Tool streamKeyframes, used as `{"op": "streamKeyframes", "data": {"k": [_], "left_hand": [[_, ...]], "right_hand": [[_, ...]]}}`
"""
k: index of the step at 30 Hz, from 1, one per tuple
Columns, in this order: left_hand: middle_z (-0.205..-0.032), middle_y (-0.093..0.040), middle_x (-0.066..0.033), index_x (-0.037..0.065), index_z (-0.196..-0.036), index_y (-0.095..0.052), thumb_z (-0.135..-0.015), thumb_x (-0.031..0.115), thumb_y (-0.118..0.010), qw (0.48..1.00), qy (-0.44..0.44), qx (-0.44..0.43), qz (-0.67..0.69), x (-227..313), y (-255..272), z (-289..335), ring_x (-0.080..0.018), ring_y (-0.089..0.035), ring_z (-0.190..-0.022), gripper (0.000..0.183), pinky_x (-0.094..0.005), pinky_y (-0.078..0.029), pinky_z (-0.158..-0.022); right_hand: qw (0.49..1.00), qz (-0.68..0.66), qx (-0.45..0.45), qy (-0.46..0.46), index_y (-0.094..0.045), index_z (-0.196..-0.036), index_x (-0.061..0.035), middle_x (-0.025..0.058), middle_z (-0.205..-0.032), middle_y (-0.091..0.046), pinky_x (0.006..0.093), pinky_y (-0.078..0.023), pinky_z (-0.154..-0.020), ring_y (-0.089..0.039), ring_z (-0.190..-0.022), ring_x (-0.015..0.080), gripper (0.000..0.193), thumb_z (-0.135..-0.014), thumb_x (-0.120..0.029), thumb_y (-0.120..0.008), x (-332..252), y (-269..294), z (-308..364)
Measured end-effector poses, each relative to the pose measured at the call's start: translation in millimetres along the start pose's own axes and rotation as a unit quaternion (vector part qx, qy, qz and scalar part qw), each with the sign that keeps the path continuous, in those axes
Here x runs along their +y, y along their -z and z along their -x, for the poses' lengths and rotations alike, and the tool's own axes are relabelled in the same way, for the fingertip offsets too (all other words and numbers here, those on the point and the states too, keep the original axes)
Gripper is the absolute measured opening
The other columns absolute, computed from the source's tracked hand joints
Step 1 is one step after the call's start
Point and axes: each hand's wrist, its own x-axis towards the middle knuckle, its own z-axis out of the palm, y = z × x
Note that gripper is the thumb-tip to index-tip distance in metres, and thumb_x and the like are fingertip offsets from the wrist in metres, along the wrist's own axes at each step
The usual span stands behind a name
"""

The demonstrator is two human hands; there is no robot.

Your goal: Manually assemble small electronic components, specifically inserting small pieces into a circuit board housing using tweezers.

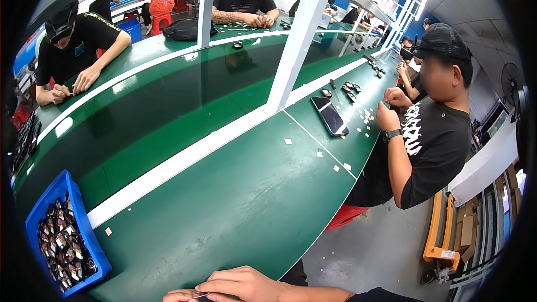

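Both my hands are close together at the lower edge, over the near side of the green table [224,212]. My right hand [245,284] is closed, its fingers bent to the left. A thin shiny metal strip [198,295], perhaps a tweezer tip, shows between the hands at the right fingertips; its full shape is cut off. Only a few fingers of my left hand [178,296] show, pressed together beside the strip. Whatever they hold is hidden below the picture. Left of my hands stands a blue bin [96,257] filled with small black assembled parts [62,240].
A white rail [184,170] and upright post [299,45] border the table's far side. To the right lie a phone [330,116], small pale squares [288,141] and black parts [351,88]. A co-worker [436,117] sits there; others work across the dark belt [168,106].
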Motion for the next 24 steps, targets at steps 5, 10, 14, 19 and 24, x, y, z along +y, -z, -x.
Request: {"op": "streamKeyframes", "data": {"k": [5, 10, 14, 19, 24], "left_hand": [[-0.104, -0.063, -0.0119, -0.001, -0.105, -0.057, -0.096, 0.008, -0.062, 1.0, -0.005, 0.002, 0.023, 5, -6, -1, -0.0191, -0.063, -0.092, 0.014, -0.0304, -0.052, -0.084], [-0.1, -0.067, -0.0118, -0.001, -0.107, -0.057, -0.096, 0.004, -0.06, 0.999, -0.01, 0.029, 0.017, 0, -7, -1, -0.0186, -0.066, -0.091, 0.012, -0.0304, -0.054, -0.085], [-0.097, -0.068, -0.0106, -0.001, -0.107, -0.057, -0.096, 0.002, -0.058, 0.999, 0.01, 0.046, -0.002, 3, -10, 0, -0.0168, -0.066, -0.089, 0.011, -0.0293, -0.053, -0.084], [-0.096, -0.068, -0.0085, 0.0, -0.107, -0.059, -0.096, 0.002, -0.059, 0.999, 0.009, 0.045, -0.017, 4, -17, -2, -0.0147, -0.065, -0.088, 0.012, -0.0274, -0.052, -0.082], [-0.097, -0.068, -0.0088, -0.001, -0.108, -0.059, -0.095, 0.001, -0.061, 0.998, -0.003, 0.059, -0.037, 3, -16, 2, -0.0142, -0.065, -0.089, 0.014, -0.0269, -0.052, -0.082]], "right_hand": [[1.0, -0.02, 0.005, 0.018, -0.068, -0.101, -0.0032, 0.0114, -0.086, -0.067, 0.036, -0.053, -0.062, -0.067, -0.072, 0.0291, 0.015, -0.088, -0.009, -0.067, -3, -4, 4], [0.996, -0.083, 0.013, -0.004, -0.067, -0.111, 0.0002, 0.0091, -0.088, -0.067, 0.0261, -0.051, -0.052, -0.063, -0.057, 0.015, 0.019, -0.092, -0.002, -0.063, 2, -7, 3], [0.991, -0.119, -0.003, -0.068, -0.066, -0.113, 0.0013, 0.0084, -0.089, -0.065, 0.0252, -0.052, -0.053, -0.065, -0.059, 0.0133, 0.02, -0.093, -0.002, -0.062, -4, -1, 6], [0.992, -0.095, 0.042, -0.074, -0.066, -0.114, 0.001, 0.0092, -0.089, -0.065, 0.0244, -0.054, -0.053, -0.069, -0.063, 0.0132, 0.024, -0.09, 0.002, -0.062, -2, -1, 8], [0.986, -0.136, 0.011, -0.091, -0.066, -0.115, 0.0012, 0.0098, -0.089, -0.065, 0.0251, -0.055, -0.055, -0.07, -0.064, 0.0143, 0.025, -0.09, 0.003, -0.061, -4, -2, 11]]}}
